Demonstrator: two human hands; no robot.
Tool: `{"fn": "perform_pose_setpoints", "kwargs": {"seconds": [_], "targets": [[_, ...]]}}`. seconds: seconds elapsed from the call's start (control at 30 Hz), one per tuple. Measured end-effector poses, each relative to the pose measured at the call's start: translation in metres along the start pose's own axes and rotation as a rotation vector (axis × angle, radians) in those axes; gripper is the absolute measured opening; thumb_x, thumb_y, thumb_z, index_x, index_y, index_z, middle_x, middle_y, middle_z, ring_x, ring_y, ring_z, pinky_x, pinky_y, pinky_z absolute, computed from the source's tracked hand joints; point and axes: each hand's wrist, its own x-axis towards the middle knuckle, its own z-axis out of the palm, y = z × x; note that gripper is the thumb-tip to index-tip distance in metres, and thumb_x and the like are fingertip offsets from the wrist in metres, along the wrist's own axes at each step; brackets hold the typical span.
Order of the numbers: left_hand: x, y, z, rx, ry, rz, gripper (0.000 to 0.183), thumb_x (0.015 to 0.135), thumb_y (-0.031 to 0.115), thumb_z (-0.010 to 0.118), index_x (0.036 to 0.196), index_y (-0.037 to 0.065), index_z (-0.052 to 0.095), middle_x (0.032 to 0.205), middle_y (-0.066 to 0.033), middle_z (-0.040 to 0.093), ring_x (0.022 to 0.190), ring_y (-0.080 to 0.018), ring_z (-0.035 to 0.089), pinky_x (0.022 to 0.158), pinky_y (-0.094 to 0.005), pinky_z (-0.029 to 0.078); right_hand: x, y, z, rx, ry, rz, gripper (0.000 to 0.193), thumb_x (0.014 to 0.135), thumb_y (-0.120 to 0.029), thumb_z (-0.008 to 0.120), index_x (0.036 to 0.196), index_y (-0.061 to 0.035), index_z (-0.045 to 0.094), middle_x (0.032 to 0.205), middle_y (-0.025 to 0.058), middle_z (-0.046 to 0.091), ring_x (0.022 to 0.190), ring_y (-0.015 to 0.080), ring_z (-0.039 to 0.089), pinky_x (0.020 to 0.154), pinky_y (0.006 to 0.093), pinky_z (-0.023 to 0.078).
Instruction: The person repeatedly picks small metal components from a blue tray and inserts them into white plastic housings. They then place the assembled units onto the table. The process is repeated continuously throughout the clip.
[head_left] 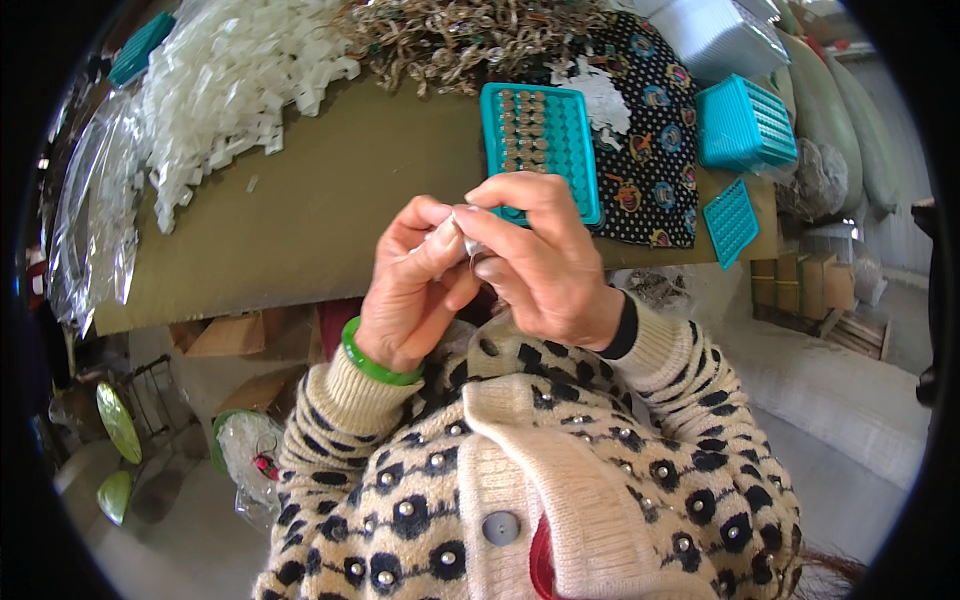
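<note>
Two hands are meeting above the table (300, 240) edge, pinching one small silvery piece (468, 243) between them. The left hand (410, 285) is closing thumb and fingers narrowly on it; the right hand (545, 255) is curling tight over its other side. Just beyond the grip, a teal tray (575, 150) is lying, partly filled with small pieces.
</note>
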Motion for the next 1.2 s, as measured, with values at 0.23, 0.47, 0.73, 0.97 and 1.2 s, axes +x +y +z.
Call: {"fn": "perform_pose_setpoints", "kwargs": {"seconds": [0.23, 0.47, 0.73, 0.97, 1.2], "targets": [[0.004, 0.007, -0.005, -0.006, -0.014, 0.041, 0.017, 0.094, 0.006, 0.061, 0.111, 0.007, 0.058, 0.106, -0.0128, 0.062, 0.095, -0.0275, 0.069, 0.043, -0.0209, 0.044, -0.027, 0.068, -0.059, -0.442, 0.126, 0.309, 0.014, 0.085, 0.002, 0.062, 0.099, 0.0014, 0.063, 0.092, 0.0137, 0.061, 0.081, 0.0293, 0.06, 0.072, 0.0355, 0.049], [0.005, 0.004, -0.009, 0.078, 0.018, 0.023, 0.017, 0.094, 0.007, 0.061, 0.111, 0.004, 0.06, 0.101, -0.0135, 0.064, 0.087, -0.0248, 0.069, 0.049, -0.0255, 0.052, -0.05, 0.102, -0.056, -0.574, -0.041, 0.411, 0.01, 0.082, -0.001, 0.066, 0.091, -0.0011, 0.062, 0.086, 0.0127, 0.058, 0.083, 0.0315, 0.059, 0.072, 0.0397, 0.048], [0.003, 0.003, -0.004, 0.03, 0.033, 0.003, 0.027, 0.095, 0.007, 0.059, 0.121, 0.002, 0.06, 0.108, -0.0181, 0.066, 0.09, -0.0289, 0.07, 0.065, -0.0326, 0.06, -0.037, 0.09, -0.065, -0.366, 0.119, 0.459, 0.006, 0.083, 0.002, 0.063, 0.085, -0.0028, 0.062, 0.077, 0.0105, 0.061, 0.066, 0.0257, 0.06, 0.06, 0.0331, 0.048], [0.002, 0.005, 0.0, 0.073, 0.015, -0.028, 0.026, 0.091, 0.008, 0.065, 0.117, 0.004, 0.063, 0.104, -0.0177, 0.065, 0.081, -0.0271, 0.068, 0.072, -0.0401, 0.06, -0.009, 0.01, -0.063, 0.335, 0.2, 0.675, 0.004, 0.091, 0.003, 0.061, 0.094, 0.0022, 0.062, 0.081, -0.0005, 0.059, 0.066, 0.0009, 0.048, 0.059, 0.0165, 0.04], [-0.003, 0.004, 0.007, -0.004, 0.015, -0.035, 0.026, 0.092, 0.008, 0.063, 0.118, 0.004, 0.062, 0.102, -0.0166, 0.067, 0.081, -0.0268, 0.068, 0.071, -0.0405, 0.06, 0.003, -0.012, -0.021, 0.645, 0.165, 0.565, 0.008, 0.09, 0.007, 0.058, 0.097, 0.003, 0.057, 0.096, 0.009, 0.06, 0.084, 0.0097, 0.057, 0.076, 0.0227, 0.048]]}}
